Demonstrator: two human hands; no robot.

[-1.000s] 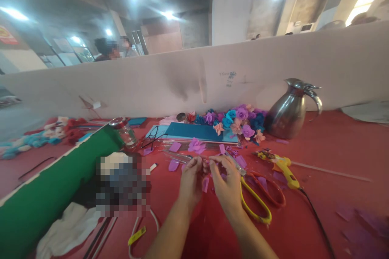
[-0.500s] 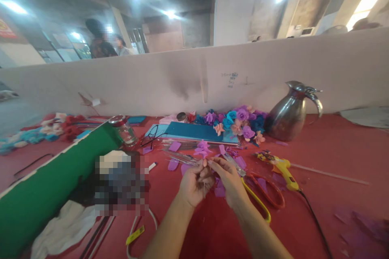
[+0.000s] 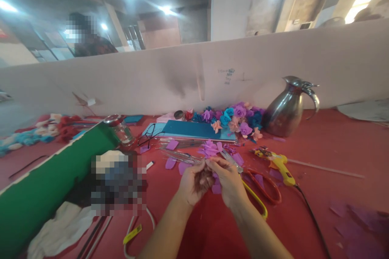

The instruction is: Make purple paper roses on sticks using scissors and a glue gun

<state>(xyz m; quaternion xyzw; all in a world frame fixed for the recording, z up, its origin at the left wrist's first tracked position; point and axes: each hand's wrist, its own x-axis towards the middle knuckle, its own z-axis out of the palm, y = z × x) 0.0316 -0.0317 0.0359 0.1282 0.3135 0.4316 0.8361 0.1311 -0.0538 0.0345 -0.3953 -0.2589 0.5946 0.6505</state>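
Observation:
A purple paper flower (image 3: 209, 148) stands just above my fingertips, its ruffled petals facing away from me. My left hand (image 3: 194, 182) is closed in a pinch at the flower's base. From the other side, my right hand (image 3: 226, 176) pinches at the same spot, thumb and forefinger meeting the left fingertips. The fingers cover the flower's lower end. Loose purple petals (image 3: 170, 163) lie around both hands. By the right wrist are scissors with a red and a yellow handle (image 3: 269, 192). Clear-wrapped thin sticks (image 3: 179, 156) lie beyond the left hand.
A yellow glue gun (image 3: 282, 168) with a black cord lies at right. Behind stand a metal jug (image 3: 281, 111), finished paper flowers (image 3: 240, 111) and blue sheets (image 3: 194, 130) with eyeglasses (image 3: 149, 135). At left are a glass jar (image 3: 123, 132) and a green board (image 3: 60, 174).
The flower has turned between my fingers and its petals look wider spread. My fingertips have drawn closer together. The whole view has shifted slightly, and a person in the background has moved left.

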